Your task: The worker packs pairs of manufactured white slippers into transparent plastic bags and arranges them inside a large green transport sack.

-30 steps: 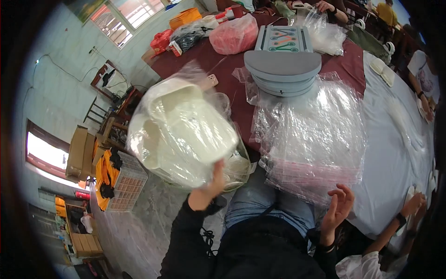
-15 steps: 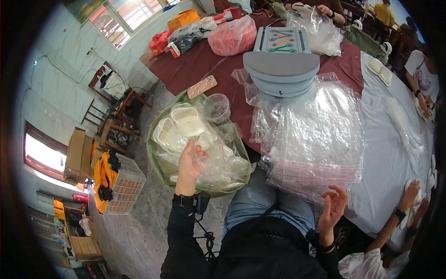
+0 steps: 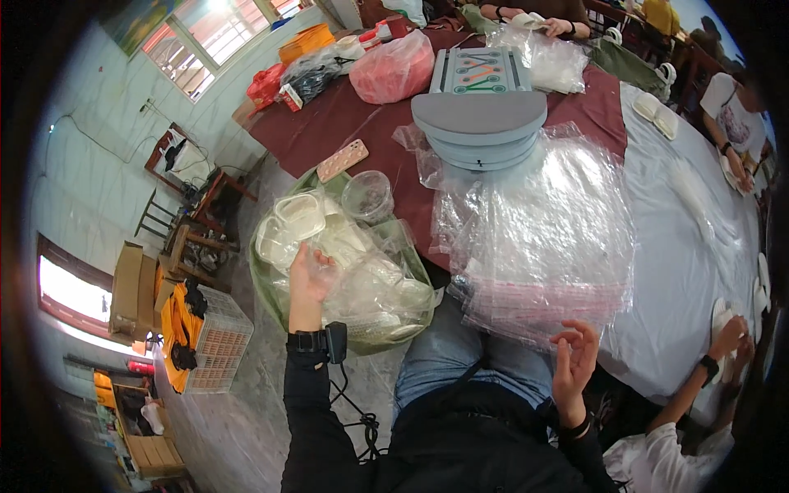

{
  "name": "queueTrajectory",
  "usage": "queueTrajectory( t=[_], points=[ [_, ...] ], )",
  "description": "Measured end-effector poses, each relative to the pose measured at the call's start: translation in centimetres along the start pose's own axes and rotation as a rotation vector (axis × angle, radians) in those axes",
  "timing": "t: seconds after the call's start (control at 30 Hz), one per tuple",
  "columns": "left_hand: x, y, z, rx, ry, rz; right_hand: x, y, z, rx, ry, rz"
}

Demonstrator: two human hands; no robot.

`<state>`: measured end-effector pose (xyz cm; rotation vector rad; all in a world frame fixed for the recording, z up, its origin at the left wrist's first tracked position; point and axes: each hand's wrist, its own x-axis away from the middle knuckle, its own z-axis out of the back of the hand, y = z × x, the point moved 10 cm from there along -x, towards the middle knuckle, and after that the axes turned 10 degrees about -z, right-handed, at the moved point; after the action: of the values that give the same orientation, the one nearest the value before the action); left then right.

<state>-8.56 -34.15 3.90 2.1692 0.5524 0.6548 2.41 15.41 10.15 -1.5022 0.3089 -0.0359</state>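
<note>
My left hand [image 3: 309,275] hovers over a green bag [image 3: 265,289], palm up, its fingers loosely bent and apart. Inside the bag lie several white, rounded pieces [image 3: 299,215] among crumpled clear plastic; their kind is hard to make out. A clear round tub [image 3: 367,197] rests at the bag's far side. On the right, my right hand [image 3: 575,361] is raised with fingers apart and nothing in it. It is just off the near edge of a stack of clear plastic bags [image 3: 542,222] with pink strips, which lies partly over my lap.
Grey half-round boards [image 3: 479,115] sit at the stack's far end. A patterned phone [image 3: 343,160] and a pink plastic bag [image 3: 392,67] lie on the maroon cloth [image 3: 320,123]. Co-workers' hands [image 3: 727,335] handle white pieces at right. A crate [image 3: 220,341] stands on the floor.
The whole view has shifted slightly, so things sit further left. My left hand stays over the green bag with its fingers a little more bent. My right hand remains near the stack's edge.
</note>
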Motion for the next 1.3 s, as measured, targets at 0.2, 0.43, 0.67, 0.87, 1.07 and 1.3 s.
queueTrajectory(
  t=[0.2, 0.43, 0.67, 0.87, 1.07, 1.3],
  points=[
    [-2.7, 0.6, 2.7, -0.062, -0.044, 0.014, 0.1, 0.8, 1.3, 0.072, 0.045, -0.046],
    [5.4, 5.2, -0.9, -0.366, 0.147, -0.352, -1.7, 1.7, 2.2, 0.123, 0.127, -0.087],
    [3.7, 5.6, -2.6, -1.841, -0.088, -0.815, -2.4, 1.6, 2.2, 0.178, 0.082, -0.068],
    [7.7, 5.4, -6.1, -2.069, 0.081, -0.774, -2.5, 1.7, 2.6, 0.252, 0.120, -0.083],
    [18.0, 3.7, -14.6, -1.811, -0.233, -1.477, -3.4, 2.1, 3.7, 0.264, 0.176, -0.096],
    [25.5, -5.1, -20.8, -1.264, -0.987, -1.325, -4.9, 2.4, 5.7, 0.393, 0.262, -0.060]
  ],
)
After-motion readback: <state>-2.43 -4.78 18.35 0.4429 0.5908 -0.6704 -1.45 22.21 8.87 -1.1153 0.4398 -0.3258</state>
